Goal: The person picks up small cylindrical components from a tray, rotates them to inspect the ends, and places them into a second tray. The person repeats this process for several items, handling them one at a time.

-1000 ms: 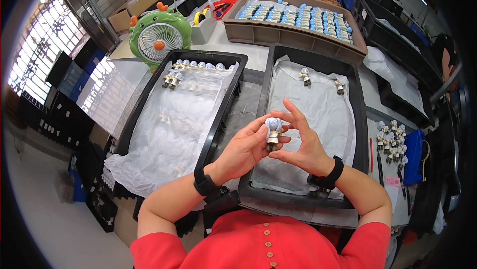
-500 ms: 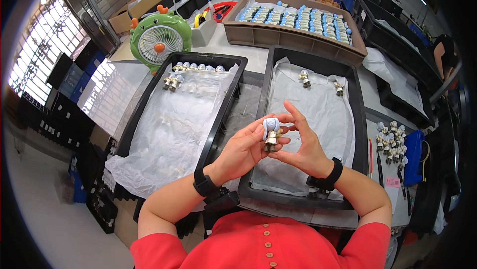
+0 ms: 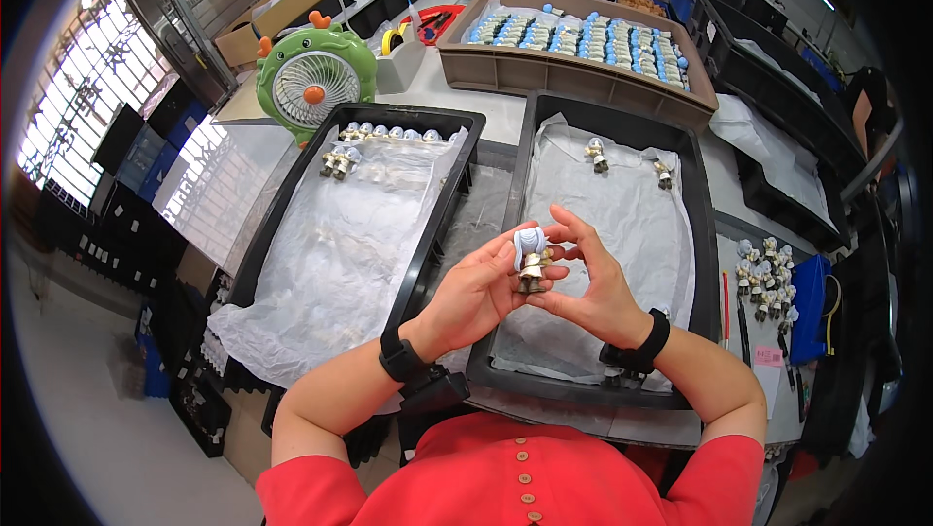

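Observation:
A small figurine (image 3: 530, 256) with pale blue hair, a white and gold outfit and dark boots is held upright between my hands, above the near part of the right black tray (image 3: 513, 197). My left hand (image 3: 474, 285) is closed on its left side, thumb near the hair and fingers behind it. From the other side, my right hand (image 3: 595, 281) grips it, with the thumb by the boots and fingertips at its side; the index finger is raised. Farther back on the tray's white paper lie two similar figurines (image 3: 596, 155) (image 3: 663, 173).
The left black tray (image 3: 282, 220), paper-lined, has several figurines (image 3: 394, 132) along its far end. Behind stand a green fan (image 3: 313, 88) and a brown crate (image 3: 573, 74) of blue-and-white pieces. To the right are a figurine pile (image 3: 766, 278), a blue bin (image 3: 809, 307) and pens (image 3: 743, 332).
Almost nothing differs. My hands and the figurine keep their place, and the figurine's turn has shifted only very slightly.

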`<state>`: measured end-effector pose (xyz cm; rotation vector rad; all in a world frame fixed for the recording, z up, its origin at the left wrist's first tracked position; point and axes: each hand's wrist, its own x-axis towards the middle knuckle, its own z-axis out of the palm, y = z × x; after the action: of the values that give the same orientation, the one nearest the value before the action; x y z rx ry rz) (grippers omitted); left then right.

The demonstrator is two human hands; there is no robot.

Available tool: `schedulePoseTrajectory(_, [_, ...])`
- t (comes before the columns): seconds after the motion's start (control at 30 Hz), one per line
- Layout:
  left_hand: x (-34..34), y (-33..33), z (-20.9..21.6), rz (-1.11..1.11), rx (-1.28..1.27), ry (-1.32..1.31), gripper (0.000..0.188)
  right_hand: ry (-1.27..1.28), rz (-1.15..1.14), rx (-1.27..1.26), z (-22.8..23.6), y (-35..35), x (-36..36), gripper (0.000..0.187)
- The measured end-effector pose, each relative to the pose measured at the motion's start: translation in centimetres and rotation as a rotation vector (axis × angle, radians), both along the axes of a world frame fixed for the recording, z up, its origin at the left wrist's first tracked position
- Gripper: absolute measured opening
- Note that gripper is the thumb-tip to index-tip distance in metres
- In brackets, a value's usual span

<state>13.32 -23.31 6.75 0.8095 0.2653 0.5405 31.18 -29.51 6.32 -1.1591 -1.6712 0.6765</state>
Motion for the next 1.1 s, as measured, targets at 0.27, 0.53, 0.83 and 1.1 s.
schedulePoseTrajectory(0.27, [-0.1, 0.1, 0.1, -0.006, -0.071, -0.065, 0.051, -0.01, -0.014, 0.009, 0.0, -0.1, 0.1, 0.081])
schedulePoseTrajectory(0.53, [-0.1, 0.1, -0.1, 0.043, -0.039, -0.065, 0.055, 0.021, -0.017, -0.016, 0.3, -0.1, 0.3, 0.077])
schedulePoseTrajectory(0.83, [0.1, -0.2, -0.2, 0.052, 0.107, 0.016, 0.057, 0.044, -0.023, 0.025, 0.9, -0.3, 0.2, 0.068])
schedulePoseTrajectory(1.1, [0.4, -1.1, -0.3, 0.14, 0.637, 0.16, 0.059, 0.028, -0.031, 0.138, 1.3, -0.2, 0.4, 0.036])
